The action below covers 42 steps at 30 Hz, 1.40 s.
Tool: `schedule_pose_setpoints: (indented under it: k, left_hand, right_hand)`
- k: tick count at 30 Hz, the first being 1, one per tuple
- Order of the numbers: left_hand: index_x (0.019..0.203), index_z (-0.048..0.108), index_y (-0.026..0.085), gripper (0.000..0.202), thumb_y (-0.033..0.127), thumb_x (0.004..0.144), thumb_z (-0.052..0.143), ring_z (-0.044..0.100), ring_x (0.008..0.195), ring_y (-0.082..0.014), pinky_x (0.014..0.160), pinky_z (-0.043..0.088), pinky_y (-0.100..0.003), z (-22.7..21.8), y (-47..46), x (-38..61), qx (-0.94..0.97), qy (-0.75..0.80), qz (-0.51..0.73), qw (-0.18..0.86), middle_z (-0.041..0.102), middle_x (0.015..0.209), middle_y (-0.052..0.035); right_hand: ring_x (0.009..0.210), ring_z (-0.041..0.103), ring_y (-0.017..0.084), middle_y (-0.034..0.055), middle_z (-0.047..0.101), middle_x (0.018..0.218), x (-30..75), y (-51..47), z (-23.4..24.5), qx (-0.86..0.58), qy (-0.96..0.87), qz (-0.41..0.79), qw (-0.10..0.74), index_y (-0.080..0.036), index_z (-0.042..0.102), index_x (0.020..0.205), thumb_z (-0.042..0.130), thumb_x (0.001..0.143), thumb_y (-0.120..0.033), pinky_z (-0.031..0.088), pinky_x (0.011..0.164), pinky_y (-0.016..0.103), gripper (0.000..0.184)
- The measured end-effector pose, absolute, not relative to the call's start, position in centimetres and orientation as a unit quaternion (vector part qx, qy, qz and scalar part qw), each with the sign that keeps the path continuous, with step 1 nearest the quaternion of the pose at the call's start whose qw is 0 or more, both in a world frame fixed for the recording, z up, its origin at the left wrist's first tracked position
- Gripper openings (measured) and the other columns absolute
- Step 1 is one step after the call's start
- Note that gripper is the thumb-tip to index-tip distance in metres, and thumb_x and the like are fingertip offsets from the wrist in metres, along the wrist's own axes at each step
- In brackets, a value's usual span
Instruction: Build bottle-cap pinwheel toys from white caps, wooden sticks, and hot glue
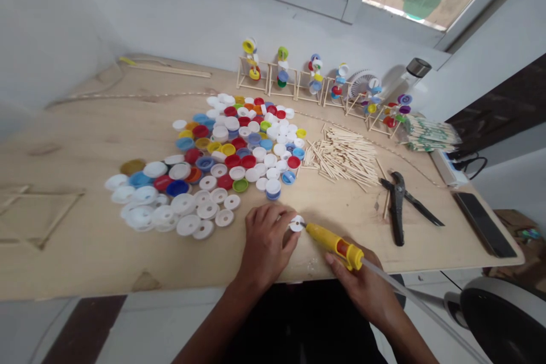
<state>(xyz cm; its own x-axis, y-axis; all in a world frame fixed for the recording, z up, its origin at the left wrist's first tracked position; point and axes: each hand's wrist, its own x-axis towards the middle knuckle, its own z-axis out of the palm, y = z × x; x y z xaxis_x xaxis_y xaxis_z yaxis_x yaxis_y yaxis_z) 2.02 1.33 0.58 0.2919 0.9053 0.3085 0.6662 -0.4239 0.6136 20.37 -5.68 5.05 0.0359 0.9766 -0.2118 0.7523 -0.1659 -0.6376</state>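
Note:
Near the front edge of the table, my left hand pinches a white bottle cap that has a small hole in it. A yellow hot glue gun is held in my right hand, with a long clear glue stick trailing from its back. Its nozzle points left and meets the cap at its right side; whether glue is coming out is too small to tell. Just beyond my left hand lies a wide spread of coloured bottle caps, several of them pierced in the middle.
Right of the caps are a pile of thin wooden sticks, pliers and a phone. Stick frames carrying cap wheels line the wall, by a small fan and a bottle. A power strip sits at the right edge.

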Motion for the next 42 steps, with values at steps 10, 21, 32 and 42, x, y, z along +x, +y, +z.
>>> schedule_pose_setpoints:
  k: [10, 21, 32, 42]
  left_hand:
    - [0.098, 0.065, 0.023, 0.020, 0.019, 0.079, 0.060, 0.054, 0.097, -0.0257, 0.090, 0.035, -0.045, 0.48, 1.40, 1.99, 0.786, 0.501, 0.314, 0.183, 0.066, 0.097, -0.0052]
    - [0.099, 0.065, 0.022, 0.021, 0.019, 0.079, 0.060, 0.053, 0.098, -0.0259, 0.091, 0.035, -0.045, 0.57, 1.26, 2.03, 0.786, 0.501, 0.311, 0.186, 0.066, 0.098, -0.0060]
    - [0.099, 0.064, 0.023, 0.021, 0.018, 0.079, 0.060, 0.053, 0.098, -0.0256, 0.091, 0.035, -0.045, 0.50, 1.39, 1.99, 0.788, 0.501, 0.309, 0.182, 0.066, 0.099, -0.0055]
    - [0.098, 0.065, 0.023, 0.021, 0.018, 0.078, 0.060, 0.054, 0.098, -0.0259, 0.091, 0.035, -0.045, 0.67, 1.28, 2.03, 0.787, 0.503, 0.305, 0.187, 0.066, 0.099, -0.0055]
  right_hand:
    - [0.071, 0.065, 0.021, 0.0053, 0.069, 0.079, 20.68, -5.75, 5.40, -0.705, -0.630, 0.270, 0.179, -0.020, 0.065, 0.086, 0.046, 0.089, -0.045, 0.047, 0.060, 0.027, 0.031]
    - [0.071, 0.063, 0.020, 0.0036, 0.067, 0.077, 20.45, -5.64, 5.28, -0.699, -0.628, 0.302, 0.161, -0.020, 0.060, 0.084, 0.046, 0.089, -0.043, 0.046, 0.067, 0.029, 0.027]
    - [0.066, 0.060, 0.018, 0.0024, 0.064, 0.072, 20.10, -5.49, 5.21, -0.690, -0.636, 0.300, 0.169, -0.021, 0.055, 0.078, 0.045, 0.090, -0.043, 0.044, 0.063, 0.027, 0.027]
    - [0.069, 0.062, 0.020, 0.0031, 0.066, 0.075, 20.85, -5.91, 5.20, -0.708, -0.623, 0.288, 0.166, -0.022, 0.058, 0.080, 0.047, 0.089, -0.044, 0.046, 0.064, 0.029, 0.027]
